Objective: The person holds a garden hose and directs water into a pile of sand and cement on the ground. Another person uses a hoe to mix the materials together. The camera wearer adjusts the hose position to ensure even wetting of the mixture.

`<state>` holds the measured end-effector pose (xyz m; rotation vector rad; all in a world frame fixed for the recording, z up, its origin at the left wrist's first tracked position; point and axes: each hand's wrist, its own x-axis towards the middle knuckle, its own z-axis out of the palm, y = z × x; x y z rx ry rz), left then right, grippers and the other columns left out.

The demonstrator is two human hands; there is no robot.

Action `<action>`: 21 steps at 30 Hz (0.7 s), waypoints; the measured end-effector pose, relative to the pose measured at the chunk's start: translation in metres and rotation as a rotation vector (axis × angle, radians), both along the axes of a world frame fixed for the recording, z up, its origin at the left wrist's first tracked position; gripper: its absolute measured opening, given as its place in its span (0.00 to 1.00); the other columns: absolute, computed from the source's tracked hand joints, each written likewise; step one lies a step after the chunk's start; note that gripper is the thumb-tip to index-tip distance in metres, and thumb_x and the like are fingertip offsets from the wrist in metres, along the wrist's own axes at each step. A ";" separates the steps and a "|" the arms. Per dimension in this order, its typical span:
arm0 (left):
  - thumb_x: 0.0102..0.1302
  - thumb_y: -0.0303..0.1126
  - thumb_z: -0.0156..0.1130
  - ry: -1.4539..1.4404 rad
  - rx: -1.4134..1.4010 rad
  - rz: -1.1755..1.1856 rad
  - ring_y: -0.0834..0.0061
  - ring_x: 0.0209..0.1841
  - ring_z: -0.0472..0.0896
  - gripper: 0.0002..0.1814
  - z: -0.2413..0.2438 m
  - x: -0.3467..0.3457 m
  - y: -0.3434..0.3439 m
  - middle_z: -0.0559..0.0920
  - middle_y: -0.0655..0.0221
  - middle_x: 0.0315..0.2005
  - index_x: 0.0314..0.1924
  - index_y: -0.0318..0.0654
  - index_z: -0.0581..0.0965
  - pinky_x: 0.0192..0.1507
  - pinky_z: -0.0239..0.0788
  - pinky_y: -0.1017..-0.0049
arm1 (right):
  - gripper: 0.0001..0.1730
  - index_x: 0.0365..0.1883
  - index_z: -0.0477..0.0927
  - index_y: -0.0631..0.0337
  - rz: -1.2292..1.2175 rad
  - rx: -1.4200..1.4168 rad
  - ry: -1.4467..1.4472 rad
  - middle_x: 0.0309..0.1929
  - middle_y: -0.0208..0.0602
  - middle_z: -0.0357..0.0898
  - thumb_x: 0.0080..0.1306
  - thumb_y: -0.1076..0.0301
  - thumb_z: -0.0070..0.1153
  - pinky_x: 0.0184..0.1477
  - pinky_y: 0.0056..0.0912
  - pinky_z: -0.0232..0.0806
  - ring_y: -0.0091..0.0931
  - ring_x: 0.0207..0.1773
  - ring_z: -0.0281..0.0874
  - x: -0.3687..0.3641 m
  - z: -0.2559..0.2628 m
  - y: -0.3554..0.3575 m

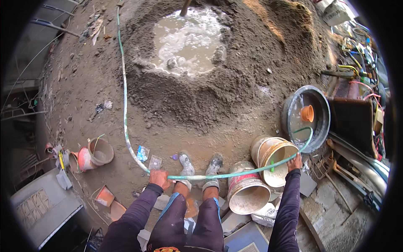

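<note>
A green hose (217, 175) runs across in front of my shins. My left hand (160, 179) is closed around it near my left leg. Farther along, my right hand (294, 163) grips the same hose beside a white bucket (278, 179). From there the hose bends into a round black tub (324, 113) holding murky water, and its end is hidden in the tub. A small orange pot (307, 113) sits inside the tub. Beyond my left hand the hose curves away up the left side of a heap of grey sand or mix (195, 104).
Grey water pools (189, 44) in the heap's hollow, with a wooden handle (185, 8) standing in it. A second bucket (248, 195) lies tilted near my right leg. Several small buckets (100, 151) lie at left. Cables and clutter (362, 60) line the right side.
</note>
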<state>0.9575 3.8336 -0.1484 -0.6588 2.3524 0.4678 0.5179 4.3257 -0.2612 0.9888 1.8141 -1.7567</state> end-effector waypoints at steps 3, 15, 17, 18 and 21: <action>0.43 0.54 0.64 -0.089 -0.048 0.143 0.60 0.27 0.78 0.22 0.007 0.001 0.008 0.78 0.60 0.19 0.20 0.41 0.77 0.35 0.61 0.63 | 0.34 0.58 0.60 0.64 0.413 1.193 0.296 0.50 0.52 0.64 0.55 0.63 0.57 0.51 0.37 0.61 0.40 0.49 0.67 0.067 -0.006 -0.073; 0.52 0.55 0.53 0.236 0.080 0.350 0.59 0.24 0.75 0.23 0.017 -0.041 0.036 0.77 0.60 0.15 0.19 0.41 0.78 0.40 0.58 0.61 | 0.25 0.29 0.70 0.54 -0.213 -0.794 -0.467 0.15 0.26 0.65 0.58 0.39 0.47 0.30 0.30 0.61 0.22 0.19 0.63 0.224 0.030 -0.265; 0.53 0.51 0.53 0.195 0.018 0.385 0.60 0.34 0.74 0.21 0.014 -0.047 0.024 0.78 0.57 0.22 0.20 0.40 0.78 0.45 0.56 0.60 | 0.24 0.22 0.68 0.53 -0.435 -0.623 -0.489 0.07 0.21 0.53 0.59 0.40 0.46 0.16 0.22 0.48 0.18 0.08 0.48 0.227 0.023 -0.265; 0.54 0.49 0.52 0.175 -0.012 0.406 0.60 0.39 0.74 0.20 0.015 -0.053 0.016 0.78 0.56 0.26 0.20 0.39 0.78 0.47 0.56 0.60 | 0.24 0.21 0.67 0.53 -0.459 -0.615 -0.493 0.07 0.21 0.53 0.60 0.41 0.45 0.16 0.23 0.49 0.18 0.09 0.49 0.230 0.032 -0.266; 0.48 0.34 0.57 0.389 -0.466 0.606 0.57 0.59 0.57 0.18 0.027 -0.072 -0.023 0.70 0.52 0.47 0.40 0.33 0.72 0.58 0.45 0.52 | 0.26 0.18 0.66 0.53 -0.485 -0.602 -0.457 0.07 0.21 0.53 0.61 0.40 0.42 0.16 0.23 0.49 0.19 0.09 0.50 0.240 0.047 -0.254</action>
